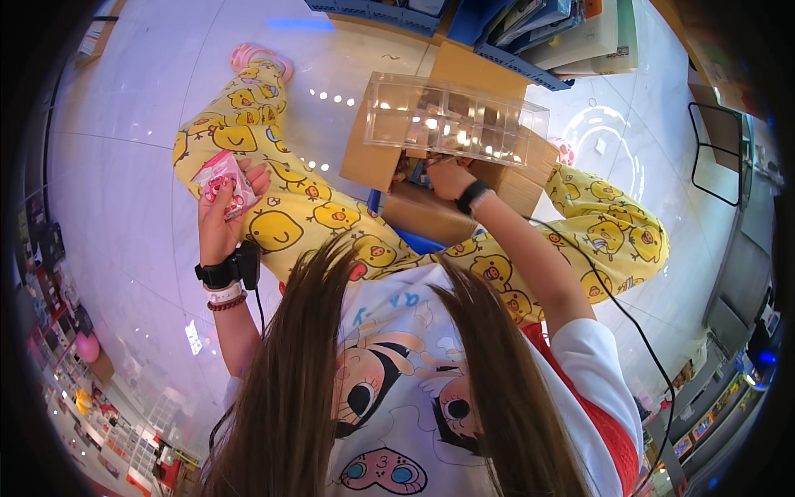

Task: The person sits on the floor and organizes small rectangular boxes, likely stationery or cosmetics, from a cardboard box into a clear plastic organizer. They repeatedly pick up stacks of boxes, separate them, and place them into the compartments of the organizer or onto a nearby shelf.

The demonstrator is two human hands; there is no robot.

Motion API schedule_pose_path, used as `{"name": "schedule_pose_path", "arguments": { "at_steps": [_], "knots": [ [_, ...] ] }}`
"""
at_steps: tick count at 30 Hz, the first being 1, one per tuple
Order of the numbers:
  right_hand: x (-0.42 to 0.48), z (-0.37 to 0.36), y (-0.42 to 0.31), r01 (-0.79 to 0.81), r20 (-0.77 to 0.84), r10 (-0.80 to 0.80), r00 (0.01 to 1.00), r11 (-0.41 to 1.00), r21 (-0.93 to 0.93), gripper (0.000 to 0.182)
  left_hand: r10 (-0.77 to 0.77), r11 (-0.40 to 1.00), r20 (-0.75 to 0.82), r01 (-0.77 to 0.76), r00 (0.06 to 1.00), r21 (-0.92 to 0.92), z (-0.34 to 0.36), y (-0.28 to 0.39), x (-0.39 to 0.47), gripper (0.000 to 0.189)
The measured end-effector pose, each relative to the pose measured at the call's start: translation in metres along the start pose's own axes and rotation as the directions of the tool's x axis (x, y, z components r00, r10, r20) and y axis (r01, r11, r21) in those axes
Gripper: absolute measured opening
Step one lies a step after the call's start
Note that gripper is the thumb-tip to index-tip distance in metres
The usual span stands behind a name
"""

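In my left hand (227,202) is a small pink and white plastic packet (225,185), held over my left thigh. My right hand (448,177) reaches into an open cardboard box (428,214) that stands on the floor between my legs. Small packaged items (415,169) show inside the box around those fingers. The fingertips are hidden, so whether they grip anything is unclear. Across the top of the box lies a clear plastic divided case (456,118), just beyond my right hand. Bright reflections cover its compartments.
Blue plastic baskets (525,59) stand past the box, one filled with folders and packets. A black cable (612,295) runs from my right wrist along my right side. A black metal frame (714,155) stands at the right. Glossy tiles (124,186) make up the floor.
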State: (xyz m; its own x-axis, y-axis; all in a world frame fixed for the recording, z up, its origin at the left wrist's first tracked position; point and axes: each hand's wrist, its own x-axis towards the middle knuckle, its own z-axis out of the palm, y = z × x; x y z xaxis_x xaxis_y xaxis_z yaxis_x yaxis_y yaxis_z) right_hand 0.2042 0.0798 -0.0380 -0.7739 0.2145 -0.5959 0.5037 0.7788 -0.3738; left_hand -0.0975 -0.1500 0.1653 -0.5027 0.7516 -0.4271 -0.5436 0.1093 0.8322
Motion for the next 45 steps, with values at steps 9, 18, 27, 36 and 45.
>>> {"name": "schedule_pose_path", "arguments": {
  "at_steps": [9, 18, 27, 36, 45],
  "knots": [
    [0.063, 0.082, 0.018, 0.271, 0.135, -0.237, 0.962, 0.886, -0.377, 0.023, 0.08, 0.989, -0.127, -0.095, 0.989, -0.115, -0.02, -0.012, -0.021, 0.045],
    [0.089, 0.134, 0.03, 0.298, 0.01, -0.343, 0.939, 0.802, -0.518, 0.024, 0.131, 0.96, -0.172, -0.168, 0.976, -0.224, -0.023, -0.025, -0.023, 0.043],
    [0.083, 0.106, 0.01, 0.129, 0.055, -0.117, 0.992, 0.874, -0.468, 0.03, 0.186, 0.938, -0.216, -0.239, 0.958, -0.251, -0.027, -0.032, -0.025, 0.041],
    [0.079, 0.1, -0.002, -0.107, -0.086, 0.077, 0.993, 0.886, -0.451, 0.033, 0.193, 0.92, -0.169, -0.238, 0.966, -0.312, -0.027, -0.033, -0.024, 0.041],
    [0.058, 0.075, 0.004, 0.209, 0.1, -0.185, 0.978, 0.898, -0.386, 0.018, 0.207, 0.924, -0.123, -0.236, 0.97, -0.301, -0.023, -0.029, -0.024, 0.04]
  ]
}}
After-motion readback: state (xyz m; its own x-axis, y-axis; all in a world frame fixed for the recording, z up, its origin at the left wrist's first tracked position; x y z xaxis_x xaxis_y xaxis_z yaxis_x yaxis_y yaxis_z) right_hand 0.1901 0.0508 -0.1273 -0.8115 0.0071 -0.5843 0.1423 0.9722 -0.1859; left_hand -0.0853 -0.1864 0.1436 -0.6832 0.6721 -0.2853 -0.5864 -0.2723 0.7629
